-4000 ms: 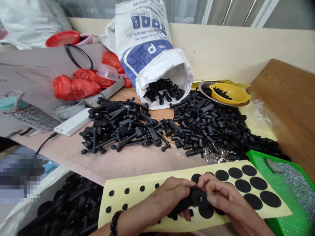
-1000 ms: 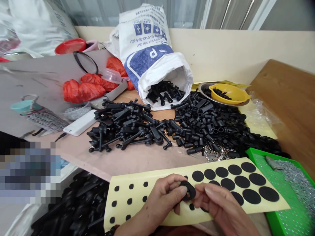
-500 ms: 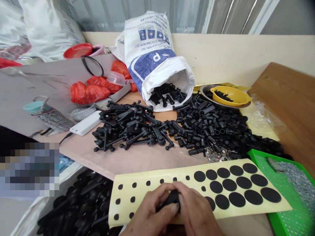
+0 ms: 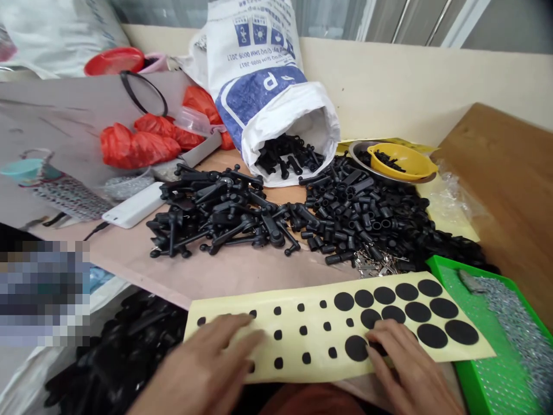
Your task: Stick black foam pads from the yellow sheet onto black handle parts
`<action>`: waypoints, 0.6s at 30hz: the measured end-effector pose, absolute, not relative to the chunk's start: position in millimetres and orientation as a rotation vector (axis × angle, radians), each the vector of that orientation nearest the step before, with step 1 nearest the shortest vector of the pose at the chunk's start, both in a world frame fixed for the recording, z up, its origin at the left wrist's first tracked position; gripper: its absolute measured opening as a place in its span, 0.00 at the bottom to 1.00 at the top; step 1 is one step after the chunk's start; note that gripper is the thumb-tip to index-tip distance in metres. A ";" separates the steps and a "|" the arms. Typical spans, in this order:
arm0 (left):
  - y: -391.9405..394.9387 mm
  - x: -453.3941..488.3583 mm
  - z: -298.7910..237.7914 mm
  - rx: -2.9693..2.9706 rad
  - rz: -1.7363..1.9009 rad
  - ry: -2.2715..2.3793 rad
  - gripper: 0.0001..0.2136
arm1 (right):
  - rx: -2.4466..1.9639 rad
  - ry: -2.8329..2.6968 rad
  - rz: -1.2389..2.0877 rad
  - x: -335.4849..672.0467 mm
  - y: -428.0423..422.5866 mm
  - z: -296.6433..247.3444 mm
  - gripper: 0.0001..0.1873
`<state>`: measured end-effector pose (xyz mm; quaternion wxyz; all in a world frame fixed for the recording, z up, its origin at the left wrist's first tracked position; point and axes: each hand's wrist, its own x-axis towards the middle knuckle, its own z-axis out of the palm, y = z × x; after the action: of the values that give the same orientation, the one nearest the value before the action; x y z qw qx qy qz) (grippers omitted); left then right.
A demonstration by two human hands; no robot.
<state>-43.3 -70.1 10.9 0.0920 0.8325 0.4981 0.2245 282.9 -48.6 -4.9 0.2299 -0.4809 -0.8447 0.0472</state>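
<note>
A pale yellow backing sheet [image 4: 242,297] lies before me with round black stickers [image 4: 432,336] on its right part and small black squarish spots [image 4: 277,334] across the rest. Over the sheet's left part is my left hand [image 4: 207,360], fingers stretched and slightly blurred, holding nothing visible. My right hand [image 4: 404,354] rests at the lower row of stickers, thumb and fingertips apart around a partly covered sticker. Just left of its thumb lies another black round sticker [image 4: 356,348], flat on the sheet.
Black jointed parts [image 4: 224,213] and short tubes [image 4: 354,213] are heaped behind the sheet, below a white sack [image 4: 289,109]. A green tray [image 4: 466,300] of small metal pieces stands right. A bag of black parts [image 4: 116,351] sits left; a yellow bowl [image 4: 415,167] is farther back.
My hands were together around a dark object over the sheet; they are now apart, left hand leftward, right hand at the stickers. The dark object is no longer visible in them. The view has shifted slightly.
</note>
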 end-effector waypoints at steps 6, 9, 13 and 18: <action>-41.2 71.0 -11.4 2.823 0.414 0.925 0.07 | -1.350 -2.339 -0.161 273.1 -58.9 -30.7 0.08; -37.3 81.8 -13.4 2.848 0.325 0.898 0.07 | -1.388 -2.357 -0.031 272.7 -60.6 -28.0 0.06; -38.1 78.6 -15.6 2.813 0.348 0.914 0.07 | -1.359 -2.361 0.101 274.0 -61.5 -18.7 0.06; -37.2 85.1 -29.3 2.815 0.390 0.957 0.08 | -1.416 -2.272 0.010 281.7 -57.1 -31.1 0.06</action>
<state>85.1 -37.2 -29.3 0.0713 0.9364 0.3183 0.1296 281.7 -57.1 -31.1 0.2301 -0.5147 -0.8259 0.0036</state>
